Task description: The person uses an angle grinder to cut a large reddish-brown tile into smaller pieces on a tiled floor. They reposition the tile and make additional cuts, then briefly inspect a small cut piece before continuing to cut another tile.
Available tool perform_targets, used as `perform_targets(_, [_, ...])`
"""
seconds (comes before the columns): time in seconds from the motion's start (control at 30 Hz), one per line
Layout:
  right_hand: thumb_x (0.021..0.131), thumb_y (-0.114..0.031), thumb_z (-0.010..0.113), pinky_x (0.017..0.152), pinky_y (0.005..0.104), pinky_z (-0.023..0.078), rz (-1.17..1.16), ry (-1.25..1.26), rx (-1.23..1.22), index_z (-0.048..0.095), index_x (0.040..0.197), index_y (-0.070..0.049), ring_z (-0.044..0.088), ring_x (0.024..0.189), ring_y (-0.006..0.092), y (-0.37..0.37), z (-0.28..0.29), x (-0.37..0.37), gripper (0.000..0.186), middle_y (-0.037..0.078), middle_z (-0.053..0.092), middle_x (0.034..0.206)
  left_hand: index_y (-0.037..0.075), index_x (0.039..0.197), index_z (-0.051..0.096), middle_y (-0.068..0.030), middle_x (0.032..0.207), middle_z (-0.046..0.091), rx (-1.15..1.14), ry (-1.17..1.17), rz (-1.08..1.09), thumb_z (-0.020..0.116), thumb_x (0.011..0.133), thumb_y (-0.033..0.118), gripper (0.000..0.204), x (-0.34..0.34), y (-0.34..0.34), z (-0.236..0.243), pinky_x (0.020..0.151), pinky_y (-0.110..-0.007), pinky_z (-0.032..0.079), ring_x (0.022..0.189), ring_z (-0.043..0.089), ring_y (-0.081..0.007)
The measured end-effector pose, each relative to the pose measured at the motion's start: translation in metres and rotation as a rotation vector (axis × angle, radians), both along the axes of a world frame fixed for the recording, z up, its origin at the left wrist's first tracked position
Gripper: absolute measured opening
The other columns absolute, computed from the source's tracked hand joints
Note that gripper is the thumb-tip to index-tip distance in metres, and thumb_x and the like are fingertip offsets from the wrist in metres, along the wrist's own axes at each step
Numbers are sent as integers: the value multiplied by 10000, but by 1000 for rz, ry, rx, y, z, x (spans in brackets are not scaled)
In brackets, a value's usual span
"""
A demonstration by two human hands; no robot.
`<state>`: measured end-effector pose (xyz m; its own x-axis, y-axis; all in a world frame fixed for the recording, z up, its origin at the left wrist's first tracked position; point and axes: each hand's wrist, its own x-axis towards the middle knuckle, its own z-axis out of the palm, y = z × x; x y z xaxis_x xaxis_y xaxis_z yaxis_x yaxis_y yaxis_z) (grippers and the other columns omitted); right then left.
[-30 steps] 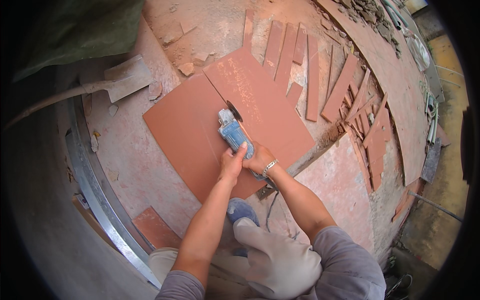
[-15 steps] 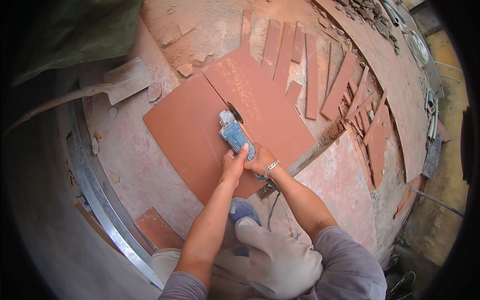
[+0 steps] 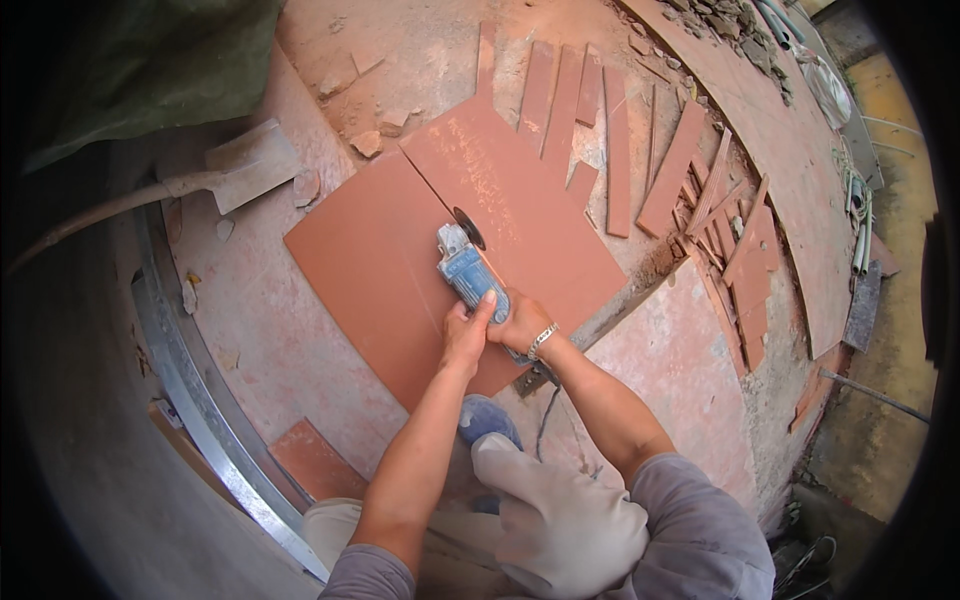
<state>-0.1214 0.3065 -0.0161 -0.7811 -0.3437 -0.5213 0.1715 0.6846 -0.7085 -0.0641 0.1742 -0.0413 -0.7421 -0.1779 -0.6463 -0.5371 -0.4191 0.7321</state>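
My left hand (image 3: 465,330) is wrapped around the body of a blue angle grinder (image 3: 464,272), thumb along it. My right hand (image 3: 525,325), with a metal band at its wrist, grips the grinder's rear part, beside my left. The dark disc (image 3: 470,227) rests at a straight, narrow cut in a large square terracotta tile (image 3: 355,260). The cut runs from the tile's far edge to the disc. Pale powdery streaks mark the tile right of the cut. A cord trails from the grinder past my shoe (image 3: 485,425), which is at the tile's near edge.
A shovel (image 3: 250,165) and green sheet (image 3: 150,65) lie upper left, a long metal bar (image 3: 195,400) left. Several narrow tile offcuts (image 3: 615,150) lie beyond and right of the tile. Rubble (image 3: 745,45), pipes (image 3: 862,230) and a rod (image 3: 870,395) are along the right.
The grinder and both hands have shifted very slightly toward me along the cut. The grip is the same, and the tile and surroundings look unchanged.
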Motion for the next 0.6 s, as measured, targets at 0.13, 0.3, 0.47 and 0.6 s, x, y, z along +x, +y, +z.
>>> perform_targets(0.13, [656,-385,830,826,452,572,-5,47,-11,618,1178,69,727,948,420,5,7,6,724,302,723,986,-15,1269,600,-104,1164,689,8,36,-19,701,999,397,502,5,4,9,835,-328,603,1005,694,-175])
perform_targets(0.3, [679,-393,819,805,466,575,-4,93,-4,619,1162,64,728,905,440,2,24,8,695,303,723,944,-22,1275,584,-104,1162,681,23,119,-11,694,1004,391,506,8,2,22,834,-326,605,1012,689,-170])
perform_targets(0.47, [737,-360,783,769,491,579,-5,147,13,610,1137,58,723,897,458,-10,42,12,603,319,715,957,-20,1290,574,-95,1197,665,200,148,65,709,1001,350,489,12,-6,32,931,-331,546,1070,654,-163])
perform_targets(0.6, [773,-308,767,741,530,576,26,276,48,583,1116,53,715,879,474,-17,48,19,531,313,704,959,2,1300,554,-81,1197,653,339,174,139,741,983,319,486,16,-8,36,987,-338,514,1086,638,-155])
